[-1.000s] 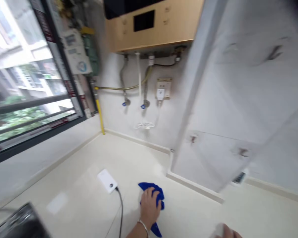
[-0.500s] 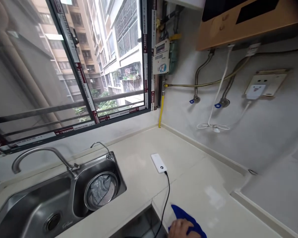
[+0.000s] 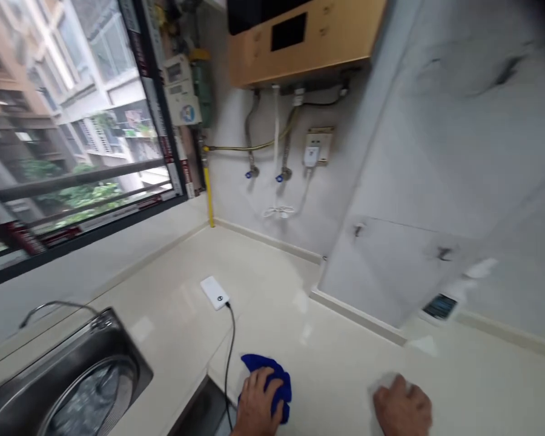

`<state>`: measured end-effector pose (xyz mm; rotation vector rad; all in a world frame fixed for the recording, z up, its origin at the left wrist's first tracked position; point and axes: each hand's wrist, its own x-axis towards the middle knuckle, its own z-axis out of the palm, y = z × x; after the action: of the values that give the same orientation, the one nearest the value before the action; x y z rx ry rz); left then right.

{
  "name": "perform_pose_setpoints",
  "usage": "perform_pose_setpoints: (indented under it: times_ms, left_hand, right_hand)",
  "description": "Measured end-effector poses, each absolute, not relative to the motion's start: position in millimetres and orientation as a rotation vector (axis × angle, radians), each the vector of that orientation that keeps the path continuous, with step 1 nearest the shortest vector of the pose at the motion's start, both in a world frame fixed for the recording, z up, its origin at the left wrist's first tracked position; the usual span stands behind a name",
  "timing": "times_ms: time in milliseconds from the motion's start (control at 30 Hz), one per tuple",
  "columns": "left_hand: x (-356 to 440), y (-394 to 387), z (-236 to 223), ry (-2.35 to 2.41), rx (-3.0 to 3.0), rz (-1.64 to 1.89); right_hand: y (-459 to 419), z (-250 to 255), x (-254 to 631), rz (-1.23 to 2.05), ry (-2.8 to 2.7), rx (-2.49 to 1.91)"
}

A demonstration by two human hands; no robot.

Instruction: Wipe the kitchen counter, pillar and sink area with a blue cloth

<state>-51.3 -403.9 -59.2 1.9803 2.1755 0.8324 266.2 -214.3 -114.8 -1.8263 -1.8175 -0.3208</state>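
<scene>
My left hand [image 3: 258,402] presses down on a blue cloth [image 3: 279,387] lying bunched on the pale countertop [image 3: 336,363]. Its fingers are curled over the cloth, and part of the fabric sticks out past them. Further right, my right hand [image 3: 402,407] rests at the counter with its fingers curled in and knuckles up. It looks closed, slightly blurred, and no object shows in it. A black cable [image 3: 229,357] passes just left of the cloth and runs up to a white power bank [image 3: 215,292].
A steel sink [image 3: 136,342] at the left holds a round strainer basket [image 3: 122,393]. A dark counter cutout [image 3: 195,412] lies beside the cable. A packet with a dark label [image 3: 439,307] is at the back right. Above hang a gold water heater [image 3: 300,48] and a gas meter [image 3: 181,91].
The view has swung to the right, so more wall and counter show there. My right hand has come into view. My left hand stays on the blue cloth.
</scene>
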Motion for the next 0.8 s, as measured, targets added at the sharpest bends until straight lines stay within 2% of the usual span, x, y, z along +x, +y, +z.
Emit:
perform_pose_setpoints:
  times_ms: [133, 633, 800]
  left_hand:
    - [-60.8, -363.4, -42.9, 2.194, 2.027, 0.809]
    - [-61.8, -163.6, -21.8, 2.232, 2.159, 0.635]
    - [-63.3, -100.2, -19.2, 2.28, 2.161, 0.723]
  right_hand:
    - [-216.6, -96.7, 252.3, -0.417, -1.845, -1.977]
    - [-203.7, -84.7, 234.9, -0.11, -1.637, -2.218]
    - [-197.9, -82.6, 235.6, 0.043, -1.568, -2.269]
